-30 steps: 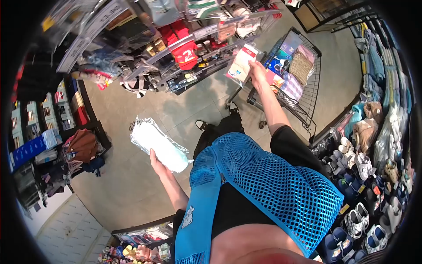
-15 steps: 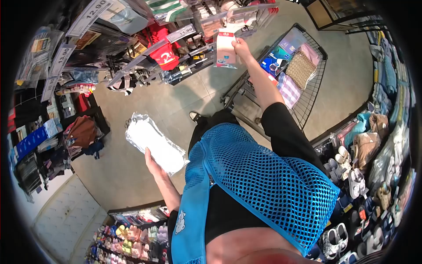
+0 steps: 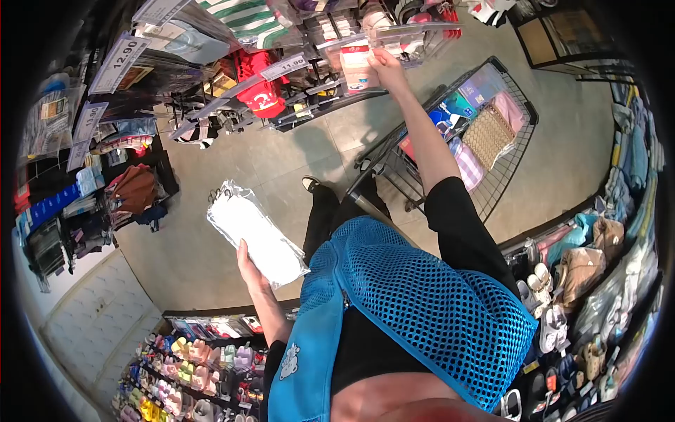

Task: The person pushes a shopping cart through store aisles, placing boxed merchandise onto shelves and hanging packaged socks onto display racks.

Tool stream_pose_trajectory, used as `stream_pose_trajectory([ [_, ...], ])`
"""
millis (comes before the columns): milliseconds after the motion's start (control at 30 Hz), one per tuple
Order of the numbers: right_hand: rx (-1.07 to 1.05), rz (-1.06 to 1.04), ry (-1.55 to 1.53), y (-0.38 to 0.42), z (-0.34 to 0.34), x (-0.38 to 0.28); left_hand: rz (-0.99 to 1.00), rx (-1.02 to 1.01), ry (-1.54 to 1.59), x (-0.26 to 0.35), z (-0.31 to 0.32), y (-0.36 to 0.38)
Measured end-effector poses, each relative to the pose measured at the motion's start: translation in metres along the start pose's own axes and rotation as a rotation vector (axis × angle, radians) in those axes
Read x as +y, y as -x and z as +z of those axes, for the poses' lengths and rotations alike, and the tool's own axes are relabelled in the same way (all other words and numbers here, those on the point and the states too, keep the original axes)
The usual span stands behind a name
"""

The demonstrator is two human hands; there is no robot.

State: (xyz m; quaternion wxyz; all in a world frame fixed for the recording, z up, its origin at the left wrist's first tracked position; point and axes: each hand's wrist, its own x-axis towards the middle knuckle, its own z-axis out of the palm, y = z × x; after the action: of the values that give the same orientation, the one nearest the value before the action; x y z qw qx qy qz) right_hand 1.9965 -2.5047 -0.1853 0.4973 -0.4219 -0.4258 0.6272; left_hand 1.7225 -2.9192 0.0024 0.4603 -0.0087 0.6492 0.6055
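My left hand [image 3: 252, 267] is closed around the edge of a stack of white packs [image 3: 254, 235] in clear plastic, with small dark hooks at the far end. The packs hang over the floor, left of my blue mesh vest [image 3: 415, 281]. My right arm reaches forward, and its hand [image 3: 388, 69] pinches the right edge of a flat packet [image 3: 359, 70] with a red top and pale pink front. That packet overlaps the front of the display rack [image 3: 327, 98] in this view.
Right of my arm stands a wire shopping cart [image 3: 524, 151] holding a woven tan item [image 3: 489, 133], a checked cloth and boxed goods. Price labels [image 3: 284, 67] line the rack. Shoes [image 3: 552, 327] fill shelves at right, and colourful slippers [image 3: 197, 366] lie at lower left.
My right hand has moved the packet forward, closer to the rack. The left hand keeps its hold on the white packs. The view has shifted slightly, and my feet show more.
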Motion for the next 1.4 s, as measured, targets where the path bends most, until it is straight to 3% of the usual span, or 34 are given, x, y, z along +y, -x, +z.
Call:
stream_pose_trajectory([
  [200,-0.037,0.11,0.027,-0.012,0.007,0.0,-0.004,0.081,0.019,-0.018,-0.01,0.012],
  [333,-0.121,-0.049,0.107,-0.009,0.01,0.013,-0.015,0.124,0.013,-0.028,-0.013,0.021],
  [500,-0.043,-0.177,0.187,-0.001,0.017,0.013,-0.021,0.129,0.039,-0.034,-0.012,0.028],
  [633,-0.042,-0.071,0.216,-0.007,0.02,0.01,-0.034,0.129,0.034,-0.041,-0.023,0.03],
  [700,-0.005,-0.215,0.28,-0.021,0.021,0.021,-0.024,0.124,0.022,-0.038,-0.021,0.033],
  [833,0.037,-0.136,0.381,-0.018,0.024,0.022,-0.018,0.137,-0.016,-0.034,-0.019,0.038],
  [967,0.031,-0.08,0.388,-0.002,0.023,0.017,0.003,0.158,-0.027,-0.033,-0.011,0.036],
  [1167,0.002,-0.132,0.151,-0.004,0.022,0.016,-0.005,0.05,-0.013,-0.035,-0.006,0.027],
  [1400,-0.005,-0.199,0.224,-0.017,0.023,0.014,0.021,0.004,-0.023,-0.035,0.004,0.028],
])
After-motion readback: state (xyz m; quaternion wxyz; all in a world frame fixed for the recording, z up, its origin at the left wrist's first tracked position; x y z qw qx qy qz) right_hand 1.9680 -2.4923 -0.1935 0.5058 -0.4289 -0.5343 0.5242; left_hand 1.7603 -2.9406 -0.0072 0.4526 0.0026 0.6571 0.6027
